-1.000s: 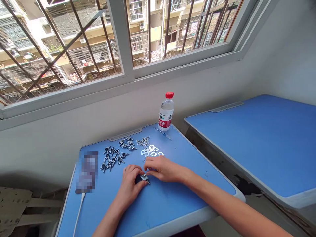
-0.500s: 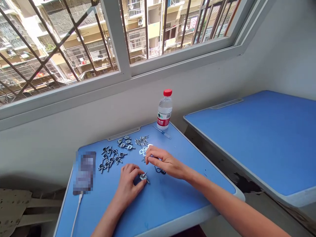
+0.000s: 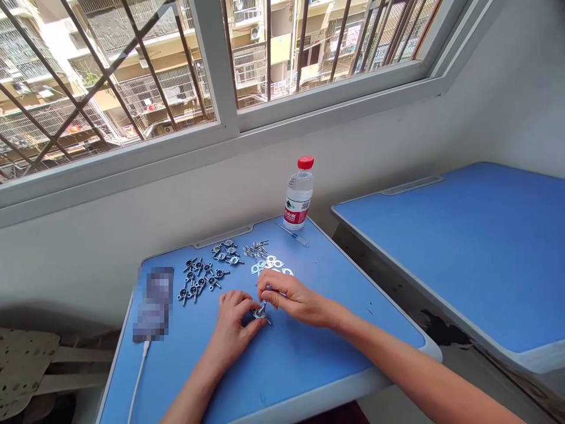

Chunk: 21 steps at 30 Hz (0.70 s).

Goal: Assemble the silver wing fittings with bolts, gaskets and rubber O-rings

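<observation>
On the blue table (image 3: 318,359), my left hand (image 3: 236,321) pinches a small metal part (image 3: 259,314) between thumb and fingers. Just right of it, my right hand (image 3: 286,294) is closed around a slim tool, mostly hidden by the fingers, whose tip meets the top of that part. Behind my right hand lie flat silver plates (image 3: 272,261). Small metal levers (image 3: 256,249) are heaped beyond them. Several assembled-looking silver parts (image 3: 231,251) sit left of the levers, and several dark-centred metal parts (image 3: 200,282) are spread out beyond my left hand.
A water bottle (image 3: 299,194) with a red cap stands at the table's back corner, a thin blue pen-like item (image 3: 293,235) before it. A blurred phone-like object (image 3: 153,303) with a white cable (image 3: 139,377) lies left. Another blue table (image 3: 459,247) stands right.
My right hand has come down and slightly nearer, bringing the tool's tip onto the part in my left hand. More of the silver plates now show behind it.
</observation>
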Each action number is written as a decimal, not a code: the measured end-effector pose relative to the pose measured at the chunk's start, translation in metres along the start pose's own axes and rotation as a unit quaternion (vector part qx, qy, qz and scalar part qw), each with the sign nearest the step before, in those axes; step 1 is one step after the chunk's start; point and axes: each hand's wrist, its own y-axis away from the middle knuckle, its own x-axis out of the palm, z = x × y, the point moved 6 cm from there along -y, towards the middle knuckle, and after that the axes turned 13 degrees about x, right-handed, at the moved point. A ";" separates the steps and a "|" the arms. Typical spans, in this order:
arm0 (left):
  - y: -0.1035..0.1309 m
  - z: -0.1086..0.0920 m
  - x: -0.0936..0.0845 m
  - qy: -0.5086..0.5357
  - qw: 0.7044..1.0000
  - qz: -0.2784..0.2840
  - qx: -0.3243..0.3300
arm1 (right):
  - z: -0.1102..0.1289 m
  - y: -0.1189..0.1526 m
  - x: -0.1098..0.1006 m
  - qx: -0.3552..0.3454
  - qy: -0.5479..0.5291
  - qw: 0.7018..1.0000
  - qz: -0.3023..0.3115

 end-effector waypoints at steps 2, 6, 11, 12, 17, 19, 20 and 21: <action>0.000 0.000 0.000 -0.002 1.000 0.001 -0.002 | 0.001 0.001 0.000 -0.007 0.003 1.000 0.007; 0.000 0.001 0.000 0.001 1.000 0.004 -0.005 | 0.004 0.002 -0.003 -0.019 -0.006 1.000 -0.004; 0.000 0.001 0.000 0.004 1.000 -0.003 -0.008 | 0.004 0.002 0.000 -0.015 -0.004 1.000 0.018; 0.000 0.001 0.000 0.003 1.000 -0.004 -0.008 | 0.003 0.002 0.001 -0.015 -0.003 1.000 0.022; 0.000 0.000 -0.001 0.002 1.000 -0.006 -0.010 | 0.003 0.001 0.002 -0.021 0.008 0.999 0.024; 0.000 0.001 -0.001 0.001 1.000 -0.011 -0.012 | 0.004 0.000 0.004 -0.028 0.020 0.999 0.020; 0.000 0.002 -0.001 -0.001 1.000 -0.014 -0.012 | 0.005 0.000 0.004 -0.035 0.028 0.999 0.016; 0.000 0.003 -0.001 -0.003 1.000 -0.019 -0.011 | 0.005 0.000 0.005 -0.043 0.036 0.998 0.006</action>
